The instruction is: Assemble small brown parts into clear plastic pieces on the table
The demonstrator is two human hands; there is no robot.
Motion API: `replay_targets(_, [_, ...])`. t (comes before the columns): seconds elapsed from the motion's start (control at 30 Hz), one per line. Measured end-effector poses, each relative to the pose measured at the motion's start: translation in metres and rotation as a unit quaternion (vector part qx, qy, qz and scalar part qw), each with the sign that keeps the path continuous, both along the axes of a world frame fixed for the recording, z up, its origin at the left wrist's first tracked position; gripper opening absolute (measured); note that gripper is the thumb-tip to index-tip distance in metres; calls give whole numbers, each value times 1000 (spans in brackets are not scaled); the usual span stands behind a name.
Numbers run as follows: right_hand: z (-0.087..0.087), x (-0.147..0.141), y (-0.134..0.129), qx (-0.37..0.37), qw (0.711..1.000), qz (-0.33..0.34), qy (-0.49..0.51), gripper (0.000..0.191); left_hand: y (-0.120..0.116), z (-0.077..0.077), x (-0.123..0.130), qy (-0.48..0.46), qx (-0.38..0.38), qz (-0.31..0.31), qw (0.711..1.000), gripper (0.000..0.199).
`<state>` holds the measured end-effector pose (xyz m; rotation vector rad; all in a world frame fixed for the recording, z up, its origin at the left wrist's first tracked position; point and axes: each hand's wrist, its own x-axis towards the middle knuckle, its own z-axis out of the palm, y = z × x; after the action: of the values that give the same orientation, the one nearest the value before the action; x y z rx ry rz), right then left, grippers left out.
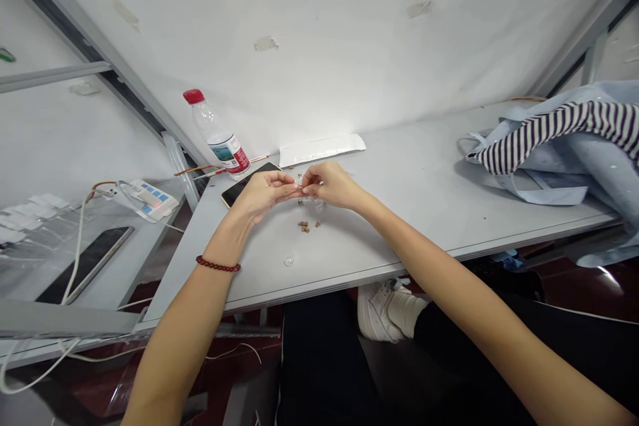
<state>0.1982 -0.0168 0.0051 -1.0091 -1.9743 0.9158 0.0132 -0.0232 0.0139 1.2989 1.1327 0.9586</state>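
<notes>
My left hand (266,192) and my right hand (329,184) meet fingertip to fingertip over the grey table (399,200). Both are closed in a pinch, and what lies between the fingers is too small to make out. Just under my right hand shows some crumpled clear plastic (315,204). Small brown pieces (304,227) lie on the tabletop below my hands. Closer to the front edge rests a small clear round piece (288,260). A dark phone (247,184) is partly hidden behind my left hand.
A red-capped bottle (219,136) stands at the back left, beside a flat white strip (322,148) along the wall. Pale blue cloth with a striped band (559,126) covers the right end. On the lower left surface are a power strip (154,200) and another phone (84,265).
</notes>
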Motion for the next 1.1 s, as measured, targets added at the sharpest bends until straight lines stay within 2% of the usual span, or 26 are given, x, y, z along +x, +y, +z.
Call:
replay_targets(0.1, [-1, 0, 1, -13, 999, 8, 33, 10, 1, -1, 0, -12, 3, -6, 1000, 25])
replay_targets(0.3, [-3, 9, 10, -92, 987, 49, 125, 9, -2, 3, 1, -58, -14, -28, 998, 20])
replay_targets(0.53, [-3, 13, 14, -115, 985, 45, 119, 15, -7, 5, 11, -117, -11, 6, 993, 18])
replay_targets(0.73, [-2, 13, 12, -135, 983, 64, 107, 16, -6, 3, 10, -81, -7, 14, 997, 22])
replay_targets(0.83, [-3, 8, 10, -111, 992, 23, 50, 15, -4, 0, 11, -18, 29, 17, 999, 23])
replay_targets(0.93, [-5, 2, 6, -40, 998, -15, -56, 12, 0, -4, 12, 138, 99, 41, 985, 19])
replay_targets(1.03, [-4, 1, 3, -14, 995, 35, -93, 6, 5, -8, 10, 295, 170, 77, 937, 12])
replay_targets(1.1, [-1, 5, 2, -35, 992, 75, -96, 4, 8, -8, 5, 338, 192, 75, 918, 13])
